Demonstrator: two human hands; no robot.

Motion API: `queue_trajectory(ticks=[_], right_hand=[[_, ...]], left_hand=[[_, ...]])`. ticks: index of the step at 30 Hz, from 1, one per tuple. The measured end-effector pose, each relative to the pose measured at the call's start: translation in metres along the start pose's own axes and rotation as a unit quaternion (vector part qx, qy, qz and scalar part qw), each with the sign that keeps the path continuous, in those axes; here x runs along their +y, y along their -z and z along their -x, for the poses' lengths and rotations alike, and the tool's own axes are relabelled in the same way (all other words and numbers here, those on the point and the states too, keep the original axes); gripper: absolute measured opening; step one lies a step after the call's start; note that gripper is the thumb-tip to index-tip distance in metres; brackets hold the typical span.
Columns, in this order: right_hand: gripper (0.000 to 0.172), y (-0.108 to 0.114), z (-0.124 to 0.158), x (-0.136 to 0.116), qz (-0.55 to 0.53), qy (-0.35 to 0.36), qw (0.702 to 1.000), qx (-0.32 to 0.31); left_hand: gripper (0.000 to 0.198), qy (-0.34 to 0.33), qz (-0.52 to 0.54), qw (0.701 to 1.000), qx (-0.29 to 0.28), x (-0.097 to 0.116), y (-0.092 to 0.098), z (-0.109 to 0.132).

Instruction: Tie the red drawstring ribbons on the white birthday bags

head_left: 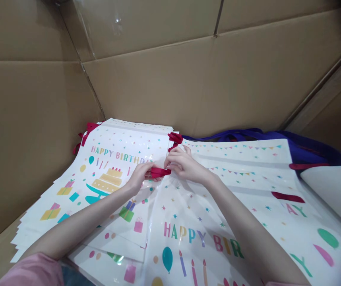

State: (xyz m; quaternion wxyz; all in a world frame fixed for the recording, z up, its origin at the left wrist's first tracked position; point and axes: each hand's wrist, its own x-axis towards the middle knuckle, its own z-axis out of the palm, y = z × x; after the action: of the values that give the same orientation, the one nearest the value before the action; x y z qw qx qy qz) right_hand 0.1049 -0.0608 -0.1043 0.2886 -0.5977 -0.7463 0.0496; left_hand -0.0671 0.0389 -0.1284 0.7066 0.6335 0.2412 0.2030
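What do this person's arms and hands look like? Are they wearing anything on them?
No gloves, rings or watch show on the left hand or the right hand. The arms are bare up to a pink short sleeve at the left shoulder.

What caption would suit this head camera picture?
Over stacked Happy Birthday bags walled by cardboard, left hand and right hand pinch a red ribbon.

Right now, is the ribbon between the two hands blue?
No, the ribbon pinched between the left hand and the right hand is dark red.
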Motion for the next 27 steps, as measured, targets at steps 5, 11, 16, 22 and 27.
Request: queue_trajectory(ticks=[5, 11, 16, 22, 27], right_hand=[[0.023, 0.002, 0.0, 0.0, -0.001, 0.002, 1.0, -0.017], [0.024, 0.0, 0.001, 0.002, 0.007, 0.009, 1.0, -0.023], [0.023, -0.001, 0.0, 0.004, 0.011, 0.013, 0.999, -0.027], [0.008, 0.001, 0.001, 0.002, -0.003, 0.012, 0.999, -0.041], [0.006, 0.004, 0.001, 0.004, -0.022, 0.023, 0.999, -0.026]], left_hand=[[0.027, -0.015, -0.008, 0.998, -0.065, 0.0, 0.008, 0.003], [0.028, -0.016, -0.063, 0.995, -0.07, 0.001, 0.005, 0.006], [0.028, -0.035, -0.107, 0.992, -0.055, 0.002, -0.001, 0.009], [0.027, -0.049, -0.118, 0.991, -0.038, -0.002, -0.001, 0.006], [0.028, -0.043, -0.117, 0.991, -0.04, -0.003, 0.002, 0.004]])
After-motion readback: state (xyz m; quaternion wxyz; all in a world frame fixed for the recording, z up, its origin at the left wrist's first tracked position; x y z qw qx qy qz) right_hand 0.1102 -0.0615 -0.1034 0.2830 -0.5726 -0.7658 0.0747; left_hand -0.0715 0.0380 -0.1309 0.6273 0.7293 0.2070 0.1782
